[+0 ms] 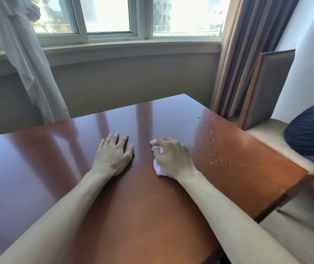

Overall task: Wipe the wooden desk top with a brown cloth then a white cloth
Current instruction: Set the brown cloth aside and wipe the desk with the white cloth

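The glossy reddish wooden desk top [57, 168] fills the lower part of the head view. My right hand [173, 157] grips a crumpled white cloth [158, 169] and presses it on the desk near the middle. Bits of the cloth show between my fingers and under my wrist. My left hand [114, 155] rests flat on the wood just to the left, fingers straight and spread. Water droplets [190, 128] and pale specks [219, 155] lie on the desk to the right of the cloth. No brown cloth is in view.
Behind the desk are a window, a sheer white curtain [28, 63] on the left and brown drapes [247, 54] on the right. A padded panel [266, 88] leans by the wall. A person in dark clothing [312, 130] stands beyond the desk's right edge.
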Available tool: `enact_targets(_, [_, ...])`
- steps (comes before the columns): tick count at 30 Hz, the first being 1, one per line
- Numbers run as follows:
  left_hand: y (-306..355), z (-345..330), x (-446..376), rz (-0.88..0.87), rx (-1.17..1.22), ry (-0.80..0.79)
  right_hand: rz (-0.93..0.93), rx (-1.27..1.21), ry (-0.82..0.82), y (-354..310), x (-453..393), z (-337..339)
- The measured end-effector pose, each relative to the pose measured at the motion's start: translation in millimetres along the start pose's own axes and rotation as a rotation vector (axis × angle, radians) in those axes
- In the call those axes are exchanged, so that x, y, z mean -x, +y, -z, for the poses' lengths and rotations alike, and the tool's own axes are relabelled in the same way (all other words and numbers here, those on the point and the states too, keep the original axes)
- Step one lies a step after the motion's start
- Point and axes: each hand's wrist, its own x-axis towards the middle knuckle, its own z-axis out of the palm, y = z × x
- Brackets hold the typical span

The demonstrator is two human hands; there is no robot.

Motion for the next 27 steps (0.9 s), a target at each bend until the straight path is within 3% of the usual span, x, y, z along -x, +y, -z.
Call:
enact_targets(9, [-3.2,-1.8,-5.7,0.009,-0.008,0.052,-0.07,0.054,0.052,36.4,-206.4,-49.0])
enact_targets(14, [-5.9,-3.9,-10.7,0.031,0.016,0.06,-0.062,0.095,0.061,40.9,-261.3,-61.1])
enact_targets(19, [-4.1,-3.9,-10.9,0.03,0.029,0.056,-0.048,0.056,0.029,40.2,-215.0,-53.7])
enact_targets(27, [-0.9,5.9,-10.2,-0.003,-0.012,-0.035,0.119,0.011,-0.06,16.1,-12.6,1.7])
